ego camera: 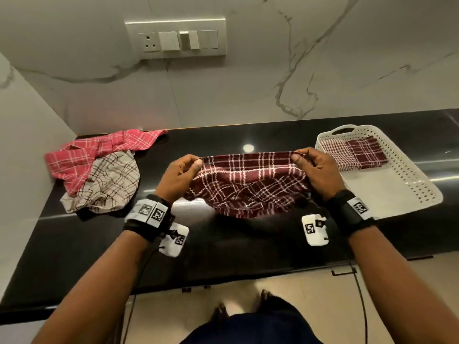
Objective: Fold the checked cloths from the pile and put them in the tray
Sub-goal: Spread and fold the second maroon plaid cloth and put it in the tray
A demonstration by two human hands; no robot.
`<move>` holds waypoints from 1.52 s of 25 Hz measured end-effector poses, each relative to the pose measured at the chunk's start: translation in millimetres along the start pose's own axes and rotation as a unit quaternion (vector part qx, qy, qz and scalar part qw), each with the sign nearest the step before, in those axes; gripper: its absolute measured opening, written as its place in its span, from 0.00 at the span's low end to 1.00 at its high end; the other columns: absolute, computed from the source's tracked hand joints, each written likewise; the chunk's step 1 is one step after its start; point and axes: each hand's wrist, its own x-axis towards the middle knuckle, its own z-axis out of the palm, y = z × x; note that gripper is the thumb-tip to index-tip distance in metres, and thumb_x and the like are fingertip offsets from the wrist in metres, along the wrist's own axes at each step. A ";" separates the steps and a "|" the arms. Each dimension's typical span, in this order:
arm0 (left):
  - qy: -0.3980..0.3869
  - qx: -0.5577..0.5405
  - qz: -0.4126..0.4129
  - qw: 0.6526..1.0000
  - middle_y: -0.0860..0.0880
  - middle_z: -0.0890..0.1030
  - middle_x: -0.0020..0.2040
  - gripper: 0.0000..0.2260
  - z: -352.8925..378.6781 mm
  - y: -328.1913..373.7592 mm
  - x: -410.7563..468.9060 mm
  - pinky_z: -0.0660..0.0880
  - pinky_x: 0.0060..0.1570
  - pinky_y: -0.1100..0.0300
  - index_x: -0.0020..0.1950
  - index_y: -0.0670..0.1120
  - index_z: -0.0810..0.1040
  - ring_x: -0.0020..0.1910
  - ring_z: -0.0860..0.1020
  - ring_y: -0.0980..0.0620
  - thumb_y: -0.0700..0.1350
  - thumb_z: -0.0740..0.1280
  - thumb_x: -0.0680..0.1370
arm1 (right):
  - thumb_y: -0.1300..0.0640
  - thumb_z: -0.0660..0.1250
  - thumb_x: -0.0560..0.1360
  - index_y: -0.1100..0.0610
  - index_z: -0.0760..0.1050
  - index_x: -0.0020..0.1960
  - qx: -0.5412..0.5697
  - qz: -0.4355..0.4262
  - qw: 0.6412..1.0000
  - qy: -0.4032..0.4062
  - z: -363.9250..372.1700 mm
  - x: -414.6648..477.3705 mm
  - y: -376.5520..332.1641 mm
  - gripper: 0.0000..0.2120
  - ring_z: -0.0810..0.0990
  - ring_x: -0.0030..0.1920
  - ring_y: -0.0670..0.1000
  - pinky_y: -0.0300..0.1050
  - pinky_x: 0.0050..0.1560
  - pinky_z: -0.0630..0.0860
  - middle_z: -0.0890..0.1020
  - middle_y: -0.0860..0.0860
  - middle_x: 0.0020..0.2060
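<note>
Above the dark surface (248, 244), your left hand (177, 177) and right hand (319, 170) each pinch a top corner of the maroon checked cloth (248, 184). Keep that edge taut, lower it flat, fold evenly; the tray (397, 194) waits right.

Veined white marble wall (248, 90) with switch panel (175, 37), black glossy counter (223, 256), pale floor (173, 316).

You're in dim, warm light; a lamp glares off the glossy desk (248, 147), and the edges bow outward, slightly soft.
</note>
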 end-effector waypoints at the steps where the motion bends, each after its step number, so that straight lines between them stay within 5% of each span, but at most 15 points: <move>1: -0.050 0.006 0.026 0.998 0.48 0.83 0.41 0.06 -12.7 12.7 -2.8 0.79 0.40 0.55 0.50 0.44 0.80 0.38 0.82 0.51 0.44 0.64 0.81 | 0.54 0.71 0.77 0.49 0.82 0.49 0.009 -0.001 1.000 -0.014 -12.8 -3.3 -5.2 0.02 0.85 0.43 0.43 0.37 0.45 0.81 0.86 0.46 0.42; 5: -0.150 0.065 0.087 0.983 0.50 0.86 0.42 0.09 -69.1 73.2 13.2 0.79 0.37 0.63 0.49 0.49 0.84 0.39 0.85 0.51 0.52 0.68 0.77 | 0.50 0.72 0.75 0.52 0.84 0.51 -0.034 -0.034 0.990 -0.133 -58.4 18.9 -48.3 0.08 0.86 0.42 0.46 0.34 0.40 0.80 0.87 0.47 0.44; 9: -0.178 0.145 0.025 0.973 0.48 0.86 0.44 0.11 -103.1 114.3 80.1 0.80 0.39 0.59 0.48 0.52 0.84 0.40 0.85 0.50 0.58 0.70 0.75 | 0.45 0.73 0.73 0.49 0.85 0.47 -0.122 -0.019 0.968 -0.217 -68.8 96.4 -83.6 0.09 0.86 0.40 0.47 0.30 0.38 0.76 0.87 0.48 0.40; 11: -0.082 0.257 0.064 0.961 0.47 0.85 0.48 0.10 -103.2 120.9 136.3 0.78 0.43 0.57 0.51 0.51 0.83 0.44 0.83 0.49 0.55 0.69 0.77 | 0.43 0.73 0.73 0.52 0.84 0.42 -0.213 -0.021 0.966 -0.147 -55.1 153.5 -78.4 0.12 0.83 0.38 0.50 0.32 0.36 0.72 0.85 0.47 0.35; 13: 0.050 0.439 0.098 0.892 0.46 0.80 0.59 0.15 -88.3 113.3 183.1 0.74 0.58 0.49 0.63 0.51 0.78 0.58 0.78 0.45 0.53 0.67 0.79 | 0.43 0.72 0.74 0.55 0.83 0.54 -0.303 -0.029 0.952 -0.026 -24.9 203.0 -64.8 0.16 0.82 0.49 0.55 0.38 0.46 0.74 0.85 0.54 0.46; 15: 0.079 0.494 0.100 0.860 0.44 0.70 0.70 0.22 -56.1 79.0 205.5 0.62 0.71 0.44 0.72 0.50 0.69 0.70 0.67 0.41 0.52 0.65 0.79 | 0.38 0.70 0.73 0.54 0.69 0.73 -0.442 -0.028 0.896 -0.016 17.1 224.9 -35.0 0.34 0.74 0.65 0.60 0.50 0.64 0.71 0.77 0.59 0.65; 18: -0.078 0.420 0.059 0.902 0.42 0.61 0.76 0.29 18.6 -17.3 177.8 0.60 0.73 0.44 0.78 0.49 0.61 0.75 0.59 0.39 0.59 0.62 0.80 | 0.28 0.64 0.70 0.47 0.51 0.81 -0.453 0.032 0.876 -0.162 72.5 191.6 45.2 0.47 0.50 0.80 0.60 0.66 0.77 0.50 0.51 0.58 0.80; 21: -0.234 0.434 -0.087 0.866 0.44 0.39 0.80 0.46 72.6 -97.1 120.9 0.46 0.77 0.41 0.80 0.53 0.41 0.79 0.40 0.41 0.76 0.53 0.72 | 0.17 0.55 0.63 0.43 0.31 0.79 -0.419 0.147 0.848 -0.289 96.8 125.3 119.2 0.58 0.29 0.77 0.61 0.70 0.71 0.29 0.29 0.57 0.76; 24: -0.215 0.465 -0.098 0.853 0.47 0.31 0.78 0.52 74.6 -123.3 97.7 0.36 0.75 0.42 0.77 0.58 0.31 0.78 0.34 0.46 0.83 0.46 0.63 | 0.12 0.47 0.57 0.41 0.20 0.73 -0.404 0.164 0.843 -0.315 102.1 98.6 141.6 0.61 0.21 0.72 0.62 0.69 0.63 0.21 0.22 0.57 0.72; 29: -0.183 0.506 -0.203 0.818 0.41 0.34 0.79 0.53 22.8 -116.9 96.6 0.41 0.74 0.36 0.80 0.53 0.40 0.79 0.37 0.43 0.73 0.65 0.68 | 0.18 0.52 0.66 0.42 0.34 0.79 -0.333 0.112 0.877 -0.329 143.6 106.5 106.7 0.53 0.31 0.77 0.61 0.70 0.73 0.33 0.31 0.55 0.77; 31: -0.168 0.506 -0.228 0.814 0.39 0.31 0.78 0.50 16.4 -105.0 98.3 0.41 0.74 0.37 0.80 0.49 0.41 0.78 0.36 0.41 0.62 0.71 0.71 | 0.27 0.60 0.73 0.45 0.47 0.80 -0.254 0.121 0.934 -0.222 144.8 106.6 92.7 0.45 0.44 0.80 0.60 0.67 0.76 0.44 0.44 0.55 0.81; 33: -0.139 0.464 -0.166 0.859 0.42 0.29 0.77 0.47 34.5 -88.8 99.5 0.41 0.76 0.40 0.80 0.52 0.39 0.78 0.36 0.42 0.55 0.70 0.74 | 0.38 0.68 0.75 0.51 0.58 0.78 -0.201 0.147 0.966 -0.068 120.8 98.2 94.8 0.38 0.57 0.77 0.61 0.64 0.75 0.58 0.58 0.57 0.78; 35: -0.151 0.403 -0.086 0.899 0.46 0.31 0.78 0.42 72.7 -71.5 99.3 0.40 0.75 0.43 0.80 0.57 0.39 0.78 0.36 0.43 0.60 0.65 0.77 | 0.40 0.72 0.72 0.55 0.61 0.76 -0.246 0.203 0.948 0.007 81.0 82.3 114.3 0.39 0.65 0.72 0.63 0.63 0.69 0.66 0.66 0.59 0.72; 38: -0.248 0.387 -0.060 0.886 0.45 0.32 0.78 0.44 141.4 -62.3 85.8 0.38 0.74 0.39 0.79 0.58 0.38 0.78 0.35 0.41 0.73 0.57 0.73 | 0.36 0.78 0.65 0.55 0.67 0.71 -0.228 0.312 0.919 -0.075 28.2 47.8 138.8 0.43 0.72 0.68 0.60 0.61 0.68 0.70 0.73 0.56 0.67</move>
